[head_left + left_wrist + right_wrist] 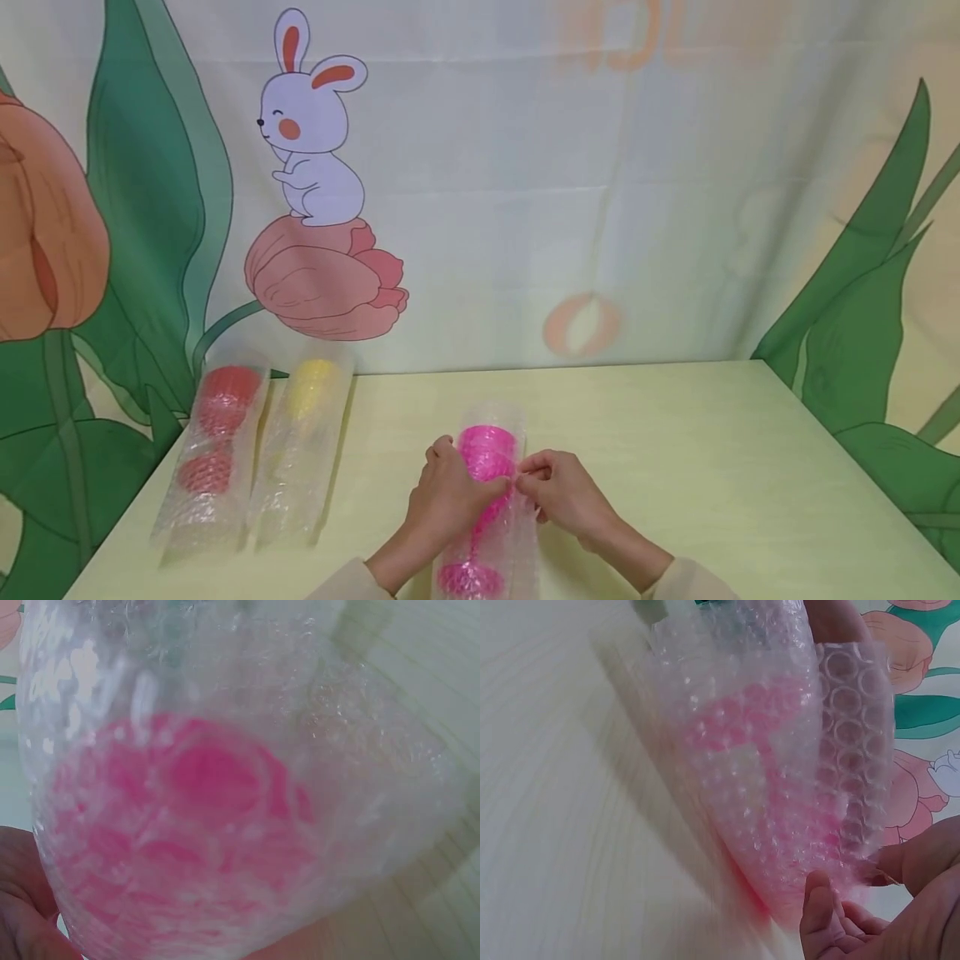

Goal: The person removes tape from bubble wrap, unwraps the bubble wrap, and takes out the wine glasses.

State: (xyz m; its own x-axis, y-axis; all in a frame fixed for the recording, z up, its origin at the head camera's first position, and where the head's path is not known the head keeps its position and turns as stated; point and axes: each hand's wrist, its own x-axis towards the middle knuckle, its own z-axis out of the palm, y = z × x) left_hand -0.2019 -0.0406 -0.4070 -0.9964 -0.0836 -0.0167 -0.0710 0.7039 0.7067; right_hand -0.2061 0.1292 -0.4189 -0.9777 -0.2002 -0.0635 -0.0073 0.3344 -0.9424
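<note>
A bright pink goblet (486,450), with a wide cup, thin stem and round foot, lies lengthwise inside a sleeve of clear bubble wrap (525,546). My left hand (448,496) grips the wrapped cup from the left, its thumb across the top. On the other side, my right hand (566,492) pinches the loose edge of the wrap between thumb and fingers. In the right wrist view that edge stands up as a flap (855,735) beside the stem. The left wrist view is filled by the blurred pink goblet (217,780) behind the film.
Two more bubble-wrapped goblets lie side by side at the table's left, a red goblet (225,400) and a yellow goblet (311,387). The pale table (712,467) ends against a printed curtain (480,208) with a rabbit and tulips.
</note>
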